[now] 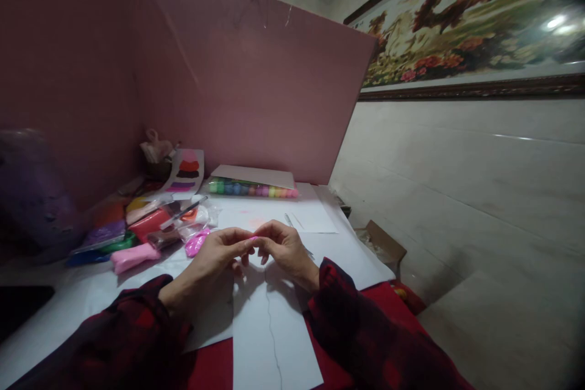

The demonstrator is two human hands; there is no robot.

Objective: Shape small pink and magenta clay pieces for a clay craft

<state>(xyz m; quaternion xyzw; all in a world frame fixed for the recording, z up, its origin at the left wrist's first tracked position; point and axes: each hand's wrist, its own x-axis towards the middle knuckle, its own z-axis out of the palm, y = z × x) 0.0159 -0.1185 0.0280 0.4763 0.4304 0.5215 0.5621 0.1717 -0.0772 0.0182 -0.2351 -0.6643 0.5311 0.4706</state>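
My left hand (223, 251) and my right hand (284, 248) meet at the fingertips over the table. Between their thumbs and forefingers a tiny bit of pink clay (253, 238) shows, pinched by both. Below them lies a white sheet (274, 341) with a wavy dark line drawn down it. A brighter pink lump in clear wrap (197, 243) rests just left of my left hand. Beyond my right hand, a pen (288, 220) lies on white paper.
Bagged coloured clay (150, 225) is piled at the left. A long pack of coloured pots (251, 189) stands at the back, near a colour-swatch sheet (186, 172). An open cardboard box (386, 242) is beyond the table's right edge, by the wall.
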